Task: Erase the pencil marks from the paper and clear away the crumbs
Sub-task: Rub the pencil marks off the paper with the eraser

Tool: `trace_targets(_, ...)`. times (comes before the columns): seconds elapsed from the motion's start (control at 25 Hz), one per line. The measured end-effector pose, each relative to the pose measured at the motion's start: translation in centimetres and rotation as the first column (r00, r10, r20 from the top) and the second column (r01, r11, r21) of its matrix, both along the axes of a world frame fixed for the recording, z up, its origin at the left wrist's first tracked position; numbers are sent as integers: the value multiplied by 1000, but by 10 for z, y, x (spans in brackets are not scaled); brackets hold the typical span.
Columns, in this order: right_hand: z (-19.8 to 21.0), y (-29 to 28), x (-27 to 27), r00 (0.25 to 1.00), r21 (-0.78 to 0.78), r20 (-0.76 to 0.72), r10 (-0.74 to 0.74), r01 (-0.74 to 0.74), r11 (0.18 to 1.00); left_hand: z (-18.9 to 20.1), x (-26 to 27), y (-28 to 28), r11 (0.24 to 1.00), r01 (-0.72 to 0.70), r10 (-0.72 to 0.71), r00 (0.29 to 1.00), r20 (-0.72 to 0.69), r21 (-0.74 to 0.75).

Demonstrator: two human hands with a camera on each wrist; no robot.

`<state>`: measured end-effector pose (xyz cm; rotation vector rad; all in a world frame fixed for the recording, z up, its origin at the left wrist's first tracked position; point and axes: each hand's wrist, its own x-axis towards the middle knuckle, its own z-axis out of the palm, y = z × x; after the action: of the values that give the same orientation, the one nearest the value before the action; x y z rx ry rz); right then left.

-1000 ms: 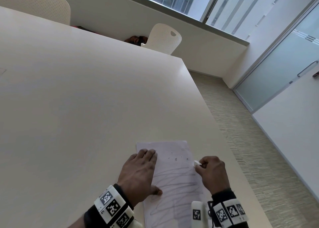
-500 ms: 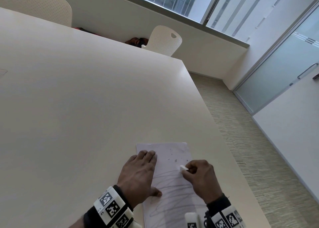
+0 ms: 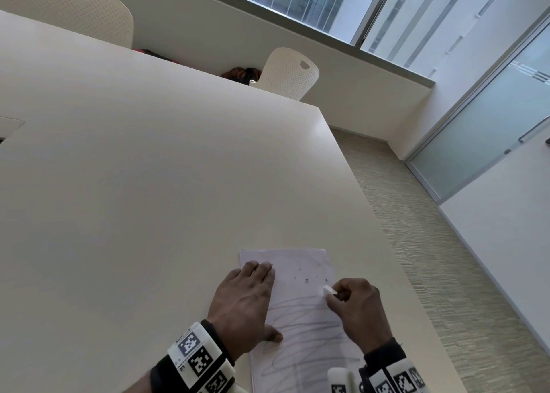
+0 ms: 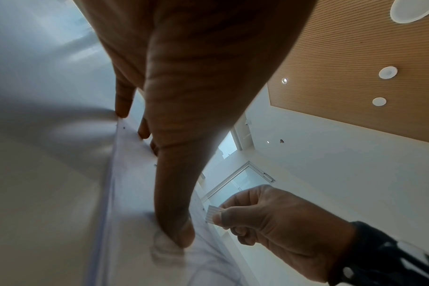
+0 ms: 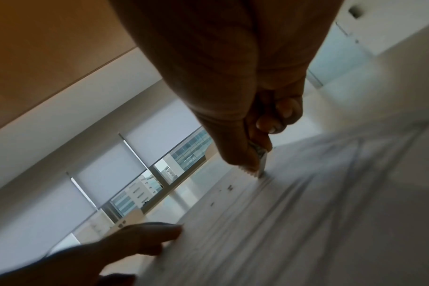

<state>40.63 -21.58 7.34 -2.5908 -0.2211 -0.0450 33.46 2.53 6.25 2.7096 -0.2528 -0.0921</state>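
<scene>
Sheet of paper lies on the near right part of a big cream table, close to the table's right edge. Left hand rests flat on the paper's left side, fingers straight and together pointing far, thumb out to the right and pressed on the sheet; it holds nothing, just pins the paper. Right hand is at the paper's right edge, fingers curled in, pinching a small white eraser between thumb and fingertips. In the right wrist view the eraser's tip touches the paper, that view is blurred. Grey pencil scribbles loop across the near half of the sheet, between the two hands and nearer. Far part of the sheet looks mostly free of lines, with a few dark crumbs scattered just beyond the eraser. Both wrists wear black bands with white marker blocks. Two white perforated chairs stand at the far side of the table, a window above them, a glass door at far right.
</scene>
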Motion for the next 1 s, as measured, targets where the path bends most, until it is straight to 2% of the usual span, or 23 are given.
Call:
trace_targets(0.08,-2,6,2,1000,30,-10,27,-27,999,0,0,0,1000,2,-2,1000,-4,2)
trace_targets(0.2,-2,1,15,998,32,47,-32,30,999,0,0,0,1000,0,0,1000,-6,0)
trace_targets(0.28,-1,3,10,998,-18,66,7,-5,1000,0,0,0,1000,-3,3,1000,0,-3)
trace_targets(0.36,2,5,5,998,-20,23,57,-56,998,0,0,0,1000,-6,6,1000,5,2)
trace_targets(0.52,4,-1,19,998,6,48,-31,31,1000,0,0,-1,1000,-4,4,1000,4,9)
trace_targets(0.64,2,22,-5,995,-11,32,95,-95,995,0,0,-1,1000,-8,8,1000,4,3)
trace_targets(0.72,3,27,-15,985,31,-39,166,-165,986,-1,0,-1,1000,-15,15,1000,15,7)
trace_targets(0.88,0,10,1,1000,-55,14,12,-11,998,1,0,-1,1000,-9,9,1000,7,13)
trace_targets(1.0,-3,27,-14,994,-65,32,104,-101,993,1,0,-2,1000,-13,13,1000,4,10)
